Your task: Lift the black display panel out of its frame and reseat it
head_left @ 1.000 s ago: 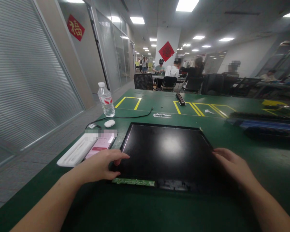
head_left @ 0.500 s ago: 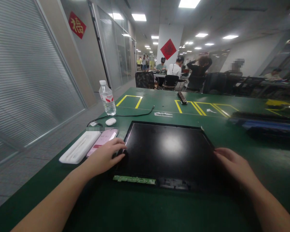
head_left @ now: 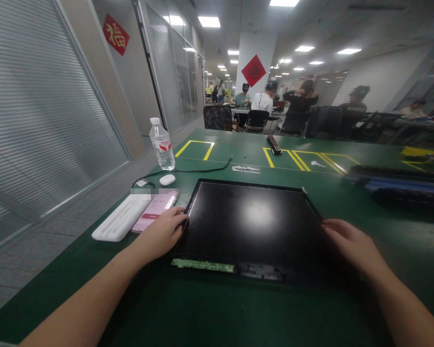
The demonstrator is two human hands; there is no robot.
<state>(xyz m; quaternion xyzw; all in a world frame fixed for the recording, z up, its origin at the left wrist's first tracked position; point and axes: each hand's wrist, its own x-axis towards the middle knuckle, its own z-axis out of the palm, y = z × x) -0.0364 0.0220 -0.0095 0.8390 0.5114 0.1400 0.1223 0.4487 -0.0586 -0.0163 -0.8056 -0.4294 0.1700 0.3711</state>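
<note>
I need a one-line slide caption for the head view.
Left hand and right hand at opposite side edges of a dark flat panel lying on a green table.

A person's left hand (head_left: pixel 165 230) sits farther up the left edge of a black screen (head_left: pixel 246 226) than a second earlier, its fingers drawn in at the rim after the forefinger pointed out over the surface and the thumb sat by the lower corner. In the background, a person in black (head_left: pixel 298 102), previously with an arm stretched sideways, raises both arms toward the head.
</note>
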